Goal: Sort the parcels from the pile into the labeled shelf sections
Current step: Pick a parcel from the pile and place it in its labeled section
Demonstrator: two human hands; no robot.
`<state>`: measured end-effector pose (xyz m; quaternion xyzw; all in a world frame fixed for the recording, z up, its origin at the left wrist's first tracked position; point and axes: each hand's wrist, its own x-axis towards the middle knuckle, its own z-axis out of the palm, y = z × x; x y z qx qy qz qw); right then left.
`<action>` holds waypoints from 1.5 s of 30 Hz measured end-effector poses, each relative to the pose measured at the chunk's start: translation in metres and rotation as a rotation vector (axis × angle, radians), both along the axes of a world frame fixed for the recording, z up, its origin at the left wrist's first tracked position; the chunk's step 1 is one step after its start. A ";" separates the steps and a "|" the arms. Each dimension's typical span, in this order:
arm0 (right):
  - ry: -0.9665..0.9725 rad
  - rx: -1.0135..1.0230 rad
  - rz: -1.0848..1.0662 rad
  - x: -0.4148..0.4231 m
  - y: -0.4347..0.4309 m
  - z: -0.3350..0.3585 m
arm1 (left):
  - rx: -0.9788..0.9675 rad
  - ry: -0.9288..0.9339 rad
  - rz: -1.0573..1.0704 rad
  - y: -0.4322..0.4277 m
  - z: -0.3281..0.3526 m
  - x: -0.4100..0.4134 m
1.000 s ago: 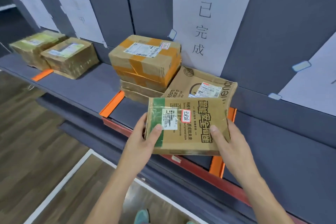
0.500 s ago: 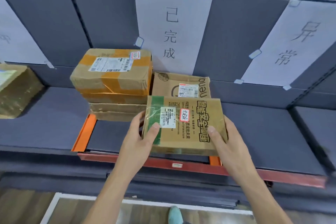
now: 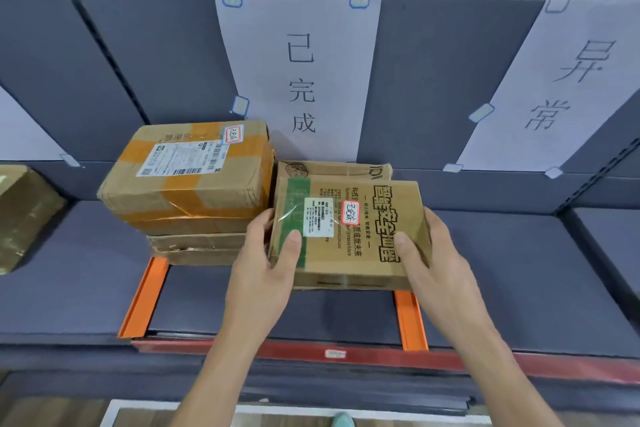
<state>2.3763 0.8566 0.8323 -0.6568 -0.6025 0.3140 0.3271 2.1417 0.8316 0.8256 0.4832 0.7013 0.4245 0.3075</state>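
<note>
- At the bottom edge of the view, the toe of a teal shoe (image 3: pixel 343 419) stands on the floor in front of the shelving.
- A red front rail (image 3: pixel 450 359) runs along the near edge of the grey shelf (image 3: pixel 86 270).
- The left hand (image 3: pixel 263 270) grips the left side of the brown parcel (image 3: pixel 349 236). Its thumb lies on the green band on top and its fingers curl round the edge.
- The right hand (image 3: pixel 436 267) grips the parcel's right side, thumb on top beside the bold black print and fingers wrapped round the edge.
- The parcel carries a white label and a small red-edged sticker. It lies flat over the section between the left orange divider (image 3: pixel 143 298) and the right orange divider (image 3: pixel 410 319). Whether its underside touches the shelf cannot be told.
- Just to its left in the same section is a box with orange tape (image 3: pixel 194 173), stacked on flatter cartons (image 3: pixel 197 248).
- The parcel's far edge overlaps a flat cardboard parcel (image 3: pixel 332 170) lying behind it.
- Further left, another brown box (image 3: pixel 20 215) sits in the neighbouring section.
- On the back panel above this section hangs a paper sign reading 已完成 (image 3: pixel 301 80). To its right hangs a second sign reading 异常 (image 3: pixel 568 80).
</note>
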 end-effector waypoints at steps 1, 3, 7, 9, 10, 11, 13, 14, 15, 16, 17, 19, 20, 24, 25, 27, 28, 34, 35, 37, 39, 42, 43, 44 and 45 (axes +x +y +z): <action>-0.027 0.004 0.006 0.000 0.004 -0.001 | -0.002 0.039 0.007 0.003 0.001 0.002; -0.093 0.012 0.022 0.001 0.012 -0.002 | -0.012 0.126 0.010 0.008 0.003 0.006; -0.156 0.013 0.042 -0.002 0.022 -0.005 | -0.033 0.254 0.007 0.015 0.010 0.007; -0.161 0.001 0.048 -0.003 0.027 -0.004 | -0.037 0.269 -0.006 0.019 0.013 0.008; -0.165 -0.004 0.048 -0.004 0.029 -0.003 | -0.050 0.267 -0.008 0.021 0.014 0.008; -0.171 -0.004 0.047 -0.005 0.032 -0.003 | -0.063 0.267 -0.006 0.023 0.016 0.009; -0.170 -0.004 0.038 -0.008 0.037 -0.002 | -0.042 0.275 -0.018 0.029 0.019 0.009; -0.167 -0.004 0.027 -0.009 0.040 -0.002 | -0.005 0.273 -0.037 0.032 0.021 0.010; -0.164 -0.004 0.012 -0.011 0.043 -0.002 | 0.032 0.272 -0.065 0.034 0.022 0.010; -0.160 -0.005 -0.005 -0.012 0.044 -0.002 | 0.057 0.279 -0.095 0.035 0.022 0.011; -0.156 -0.004 -0.020 -0.013 0.046 -0.002 | 0.065 0.299 -0.122 0.035 0.022 0.011; -0.147 -0.002 -0.041 -0.016 0.047 -0.002 | 0.051 0.359 -0.159 0.033 0.020 0.010; -0.142 -0.004 -0.046 -0.017 0.047 -0.001 | 0.048 0.382 -0.178 0.031 0.018 0.009; -0.141 0.003 -0.060 -0.020 0.051 -0.002 | 0.047 0.418 -0.260 0.031 0.008 0.006; -0.139 0.013 -0.066 -0.021 0.052 -0.002 | 0.049 0.457 -0.272 0.034 0.007 0.005; -0.117 0.043 -0.066 -0.023 0.056 -0.002 | 0.087 0.600 -0.270 0.040 0.008 0.006; -0.100 0.055 -0.055 -0.023 0.057 -0.001 | 0.107 0.667 -0.269 0.043 0.009 0.008; -0.039 0.016 0.169 -0.015 0.063 0.011 | 0.141 0.859 -0.281 0.050 0.014 0.012; -0.045 -0.005 0.199 -0.013 0.064 0.011 | 0.144 0.869 -0.272 0.051 0.015 0.013; -0.044 -0.055 0.228 -0.009 0.068 0.009 | 0.137 0.883 -0.262 0.054 0.017 0.014; -0.047 -0.078 0.225 -0.007 0.073 0.007 | 0.126 0.905 -0.257 0.057 0.019 0.017; -0.086 -0.079 0.215 -0.006 0.081 0.007 | 0.128 0.918 -0.245 0.062 0.019 0.019; -0.095 -0.076 0.214 -0.007 0.083 0.006 | 0.130 0.915 -0.242 0.064 0.019 0.019; -0.098 -0.073 0.212 -0.008 0.085 0.005 | 0.133 0.909 -0.242 0.066 0.019 0.019; -0.101 -0.070 0.211 -0.010 0.086 0.004 | 0.136 0.899 -0.244 0.068 0.019 0.018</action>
